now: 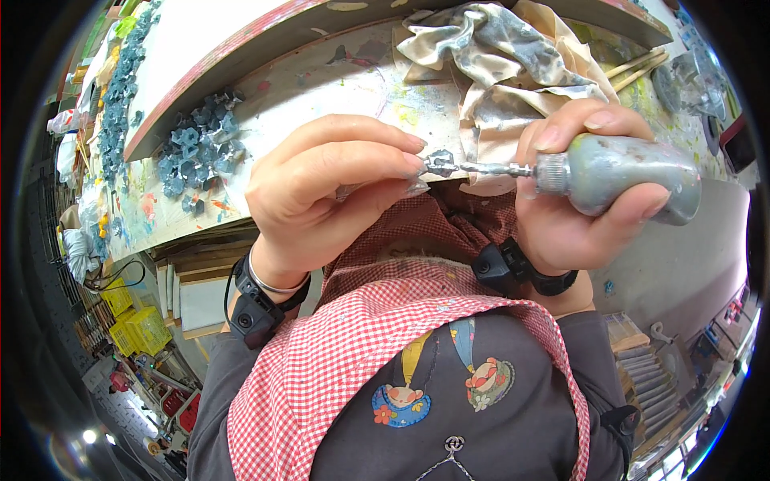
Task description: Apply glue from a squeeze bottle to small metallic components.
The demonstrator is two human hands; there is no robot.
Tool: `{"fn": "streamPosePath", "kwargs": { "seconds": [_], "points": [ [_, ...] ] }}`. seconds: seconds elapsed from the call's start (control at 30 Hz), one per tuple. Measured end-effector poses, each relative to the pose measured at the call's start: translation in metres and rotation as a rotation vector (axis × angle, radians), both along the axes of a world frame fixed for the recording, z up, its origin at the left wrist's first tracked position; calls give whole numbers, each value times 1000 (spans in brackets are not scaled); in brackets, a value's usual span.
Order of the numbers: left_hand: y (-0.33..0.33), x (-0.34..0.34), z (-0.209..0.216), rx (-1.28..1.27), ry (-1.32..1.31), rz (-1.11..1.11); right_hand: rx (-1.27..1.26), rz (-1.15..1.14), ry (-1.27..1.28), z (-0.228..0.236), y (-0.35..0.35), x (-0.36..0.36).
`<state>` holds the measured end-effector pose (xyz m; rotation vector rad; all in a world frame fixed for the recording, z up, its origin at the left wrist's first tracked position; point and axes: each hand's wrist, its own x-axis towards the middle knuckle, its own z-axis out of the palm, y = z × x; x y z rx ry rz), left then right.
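Observation:
My left hand (325,180) is closed in a pinch, fingertips stained grey, on a small blue-grey petal-like piece (439,163). My right hand (557,228) wraps round a grey squeeze bottle (638,172) tipped on its side, its ribbed collar and thin, paint-smeared nozzle (493,169) pointing left. The nozzle's tip meets or nearly meets the small piece; whether they touch, I cannot tell. Both hands are above the near edge of a paint-spotted table (345,88). A pile of similar blue-grey pieces (200,144) lies left of my left hand.
Beyond my right hand lies a crumpled, stained cloth (497,56), with wooden sticks (638,70) beside it. A long board with a red edge (233,64) crosses the table. More blue pieces (120,96) line the far left. Yellow crates (140,330) stand below left.

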<state>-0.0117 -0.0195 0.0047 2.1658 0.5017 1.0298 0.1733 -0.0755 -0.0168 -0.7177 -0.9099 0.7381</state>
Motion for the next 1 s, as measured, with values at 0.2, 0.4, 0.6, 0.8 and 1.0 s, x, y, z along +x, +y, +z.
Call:
{"fn": "streamPosePath", "kwargs": {
  "seconds": [0.2, 0.4, 0.6, 0.8, 1.0],
  "points": [
    [-8, 0, 0, -242, -77, 35, 162, 36, 86, -1, 3, 3],
    [-2, -3, 0, -161, -20, -17, -45, -63, -130, 4, 0, -1],
    [-7, -1, -1, -305, -79, 29, 116, -18, 28, -5, 5, 0],
    [-4, -2, -2, -283, -94, 43, 175, 6, -14, -9, 5, 5],
    [1, -3, -2, -165, -47, 42, 282, 48, 15, -10, 7, 4]
  ]
}}
